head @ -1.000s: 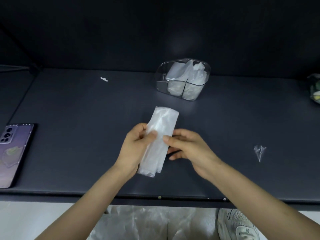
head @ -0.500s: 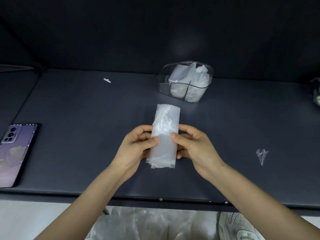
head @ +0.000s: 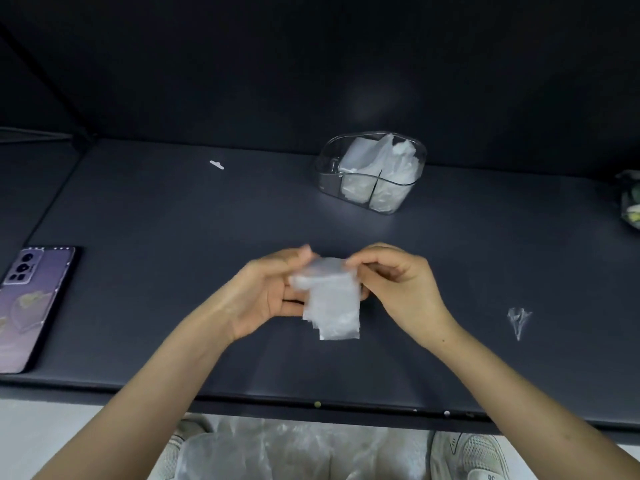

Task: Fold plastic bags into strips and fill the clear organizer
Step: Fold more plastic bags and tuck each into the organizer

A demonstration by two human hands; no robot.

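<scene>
Both bare forearms reach in from the near side and converge at centre. Left hand (head: 266, 292) palm inward, fingers curled under folded plastic bag (head: 336, 306). Right hand (head: 398, 289) knuckles up, pinching its top.

Dark table (head: 173, 271), matte surface, backed by a dark wall (head: 311, 64). Purple phone (head: 31, 306) lies flat, camera side up, at the left near edge. Small white sliver (head: 216, 164) lies far left of centre. Crumpled clear scrap (head: 518, 320) lies to the right. A dark, greenish item (head: 632, 206) is cut off by the right edge; it cannot be identified. Pale sneaker (head: 474, 455) on the floor below.
</scene>
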